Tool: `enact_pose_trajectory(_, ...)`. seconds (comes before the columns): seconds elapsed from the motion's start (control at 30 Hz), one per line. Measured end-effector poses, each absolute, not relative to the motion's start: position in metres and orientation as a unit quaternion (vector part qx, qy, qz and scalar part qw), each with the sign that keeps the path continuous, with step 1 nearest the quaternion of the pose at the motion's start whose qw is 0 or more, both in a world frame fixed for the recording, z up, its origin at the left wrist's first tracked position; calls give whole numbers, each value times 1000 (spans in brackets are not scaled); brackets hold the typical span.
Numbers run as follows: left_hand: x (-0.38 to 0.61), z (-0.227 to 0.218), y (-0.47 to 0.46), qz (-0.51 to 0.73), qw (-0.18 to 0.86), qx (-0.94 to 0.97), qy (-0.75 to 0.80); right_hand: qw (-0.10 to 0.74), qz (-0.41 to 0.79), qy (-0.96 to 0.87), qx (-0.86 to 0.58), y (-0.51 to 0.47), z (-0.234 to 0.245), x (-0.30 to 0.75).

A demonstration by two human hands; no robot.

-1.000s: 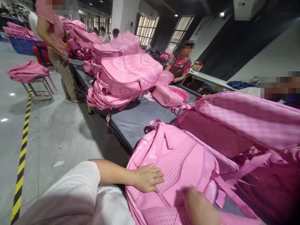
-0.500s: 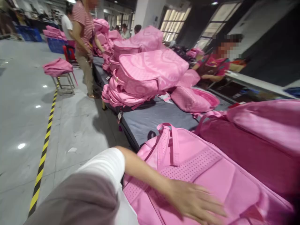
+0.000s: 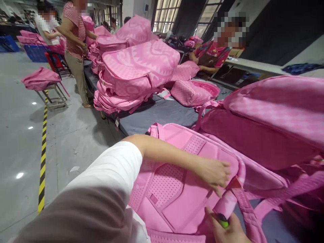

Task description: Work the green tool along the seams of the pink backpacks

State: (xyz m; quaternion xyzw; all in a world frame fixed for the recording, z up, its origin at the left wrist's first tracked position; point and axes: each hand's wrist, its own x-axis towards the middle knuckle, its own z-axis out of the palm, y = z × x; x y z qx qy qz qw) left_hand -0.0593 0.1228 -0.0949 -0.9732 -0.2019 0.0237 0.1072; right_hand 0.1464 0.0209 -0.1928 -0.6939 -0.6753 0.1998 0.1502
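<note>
A pink backpack (image 3: pixel 174 199) lies in front of me with its padded, perforated back panel facing up. My left hand (image 3: pixel 215 173) reaches across it, fingers bent down and closed on the backpack near its lower strap end; what exactly is between the fingertips is blurred. At the bottom of the view my right hand (image 3: pixel 227 229) is closed around a small green and black tool (image 3: pixel 222 221), mostly hidden in the grip, so its kind does not show. Beside it runs a pink shoulder strap (image 3: pixel 249 212) of the backpack.
A large pink backpack (image 3: pixel 273 111) stands close on the right. Stacked backpacks (image 3: pixel 139 64) rise farther along the grey-covered table (image 3: pixel 141 114). A person (image 3: pixel 212 55) works across the table, another (image 3: pixel 76 50) stands at the left. A stool (image 3: pixel 53 98) carries a pink bag.
My left hand has gone from lying flat to bent fingers, farther up the view. My right hand with the tool has come into view. The backpack has shifted and turned somewhat.
</note>
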Motion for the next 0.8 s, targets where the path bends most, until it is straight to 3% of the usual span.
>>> enact_pose_trajectory(0.17, -85, -78, 124, -44, 110, -964, -237, 154, 205, -666, -700, 12, -186, 139)
enact_pose_trajectory(0.3, -83, -93, 107, -52, 75, -967, -237, 232, 262, -677, -648, 2, -162, 137)
enact_pose_trajectory(0.43, -73, -109, 105, -56, 49, -966, -246, 368, 328, -564, -662, 1, -147, 147)
enact_pose_trajectory(0.63, -58, -126, 92, -43, 49, -957, -284, 404, 365, -546, -637, -12, -136, 161)
enact_pose_trajectory(0.8, -69, -151, 86, -124, 79, -957, -249, 497, 463, -475, -560, -11, -127, 156)
